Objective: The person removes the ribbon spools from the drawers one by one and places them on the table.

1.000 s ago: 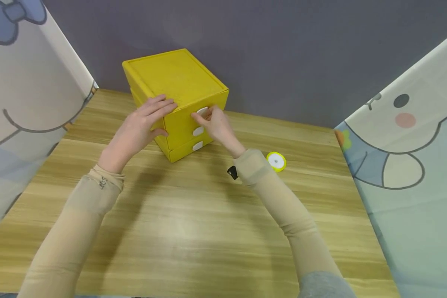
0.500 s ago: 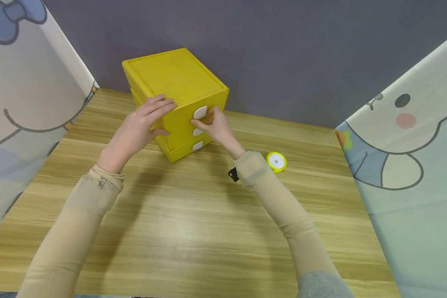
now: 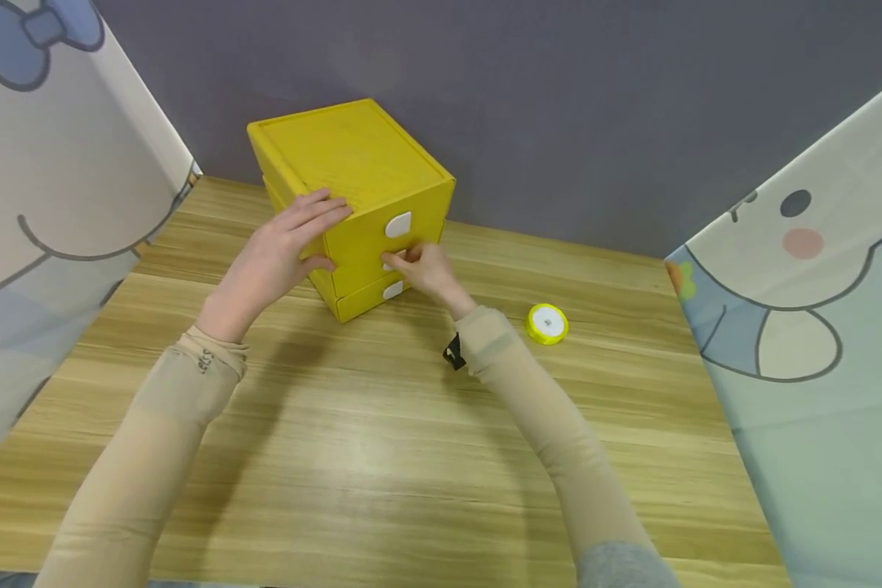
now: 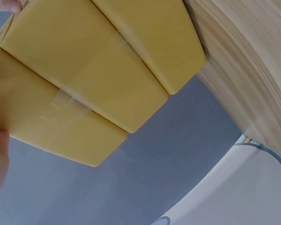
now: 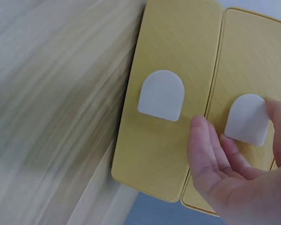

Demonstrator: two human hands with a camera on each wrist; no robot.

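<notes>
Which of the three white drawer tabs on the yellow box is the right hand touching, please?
The middle tab: the right hand has its fingers on it, while the top tab and bottom tab stand free.

A yellow ribbon spool (image 3: 547, 323) with a white centre is lying flat on a light wooden table (image 3: 382, 457), which is standing against a grey wall (image 3: 595, 106). Cartoon-printed cloth panels are hanging at either side, one showing a blue bow (image 3: 40, 24), the other a pink-cheeked face (image 3: 801, 237).
</notes>
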